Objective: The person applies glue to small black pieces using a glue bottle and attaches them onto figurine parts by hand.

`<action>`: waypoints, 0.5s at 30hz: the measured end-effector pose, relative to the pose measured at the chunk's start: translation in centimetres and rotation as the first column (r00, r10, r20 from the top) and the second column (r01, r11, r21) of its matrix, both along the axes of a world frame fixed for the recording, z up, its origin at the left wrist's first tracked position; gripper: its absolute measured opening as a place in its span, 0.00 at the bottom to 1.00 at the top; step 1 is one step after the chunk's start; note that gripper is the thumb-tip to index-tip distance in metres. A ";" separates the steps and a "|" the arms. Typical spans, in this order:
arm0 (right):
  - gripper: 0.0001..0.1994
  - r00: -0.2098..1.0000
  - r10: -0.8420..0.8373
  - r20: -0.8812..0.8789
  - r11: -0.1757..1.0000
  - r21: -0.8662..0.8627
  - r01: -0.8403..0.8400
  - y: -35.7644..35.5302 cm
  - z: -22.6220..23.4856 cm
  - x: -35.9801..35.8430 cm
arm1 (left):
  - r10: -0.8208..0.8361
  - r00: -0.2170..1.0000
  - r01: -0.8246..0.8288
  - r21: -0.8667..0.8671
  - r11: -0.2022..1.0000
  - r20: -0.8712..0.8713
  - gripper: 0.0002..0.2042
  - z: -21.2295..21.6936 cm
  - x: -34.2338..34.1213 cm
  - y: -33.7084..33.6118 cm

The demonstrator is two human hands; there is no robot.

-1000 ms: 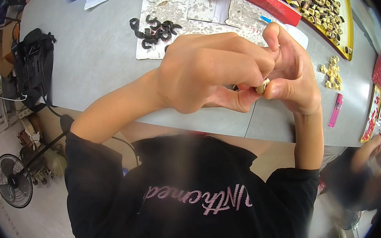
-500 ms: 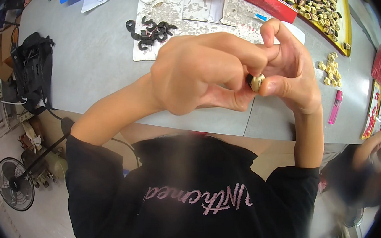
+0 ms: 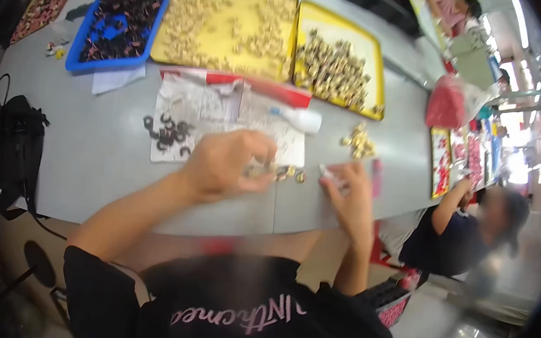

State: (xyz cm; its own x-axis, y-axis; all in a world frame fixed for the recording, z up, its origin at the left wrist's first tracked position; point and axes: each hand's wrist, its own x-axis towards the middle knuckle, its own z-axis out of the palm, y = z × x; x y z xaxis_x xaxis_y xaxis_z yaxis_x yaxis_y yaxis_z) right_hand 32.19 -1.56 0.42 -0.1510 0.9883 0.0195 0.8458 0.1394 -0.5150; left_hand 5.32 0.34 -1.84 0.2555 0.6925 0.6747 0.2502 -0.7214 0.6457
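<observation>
The left hand (image 3: 225, 165) is curled loosely over small brass pieces (image 3: 280, 172) on the grey surface (image 3: 89, 158); whether its grip holds one cannot be told through the blur. At 3 o'clock, the right hand (image 3: 349, 196) pinches a small white item. Half a second earlier both hands were raised together. Farther, at 12 o'clock, yellow trays (image 3: 226, 24) hold brass parts; a blue tray (image 3: 118, 21) holds dark ones.

My hands have parted and dropped to the tabletop (image 3: 90, 151); my left hand (image 3: 228, 165) now touches small brass pieces (image 3: 283, 172).
</observation>
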 end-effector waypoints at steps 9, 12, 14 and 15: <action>0.07 0.861 0.201 -0.468 0.937 0.347 -0.030 -0.7 2.8 -5.2 | -0.093 0.995 0.091 0.104 0.990 0.021 0.17 0.3 1.0 -0.7; 0.10 0.862 0.340 -0.376 0.899 0.399 -0.180 -0.3 3.8 -7.4 | -0.065 0.998 0.065 0.234 0.970 -0.008 0.22 0.4 1.1 -0.8; 0.10 0.891 0.330 -0.311 0.902 0.382 -0.201 0.0 3.7 -7.6 | -0.016 1.000 0.007 0.307 0.952 0.026 0.22 0.7 1.1 -0.4; 0.11 0.897 0.340 -0.282 0.899 0.378 -0.222 -0.2 3.9 -7.5 | -0.028 0.999 0.017 0.304 0.953 0.032 0.22 0.9 1.0 -0.2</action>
State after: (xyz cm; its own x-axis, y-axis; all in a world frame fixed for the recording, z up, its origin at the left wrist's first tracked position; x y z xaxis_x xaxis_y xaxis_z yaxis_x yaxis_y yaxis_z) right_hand 24.65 -1.79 4.29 -0.3475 0.8316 0.4331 0.5309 0.5553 -0.6402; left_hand 6.33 0.17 -0.91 0.2407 0.4480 0.8610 0.2130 -0.8899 0.4035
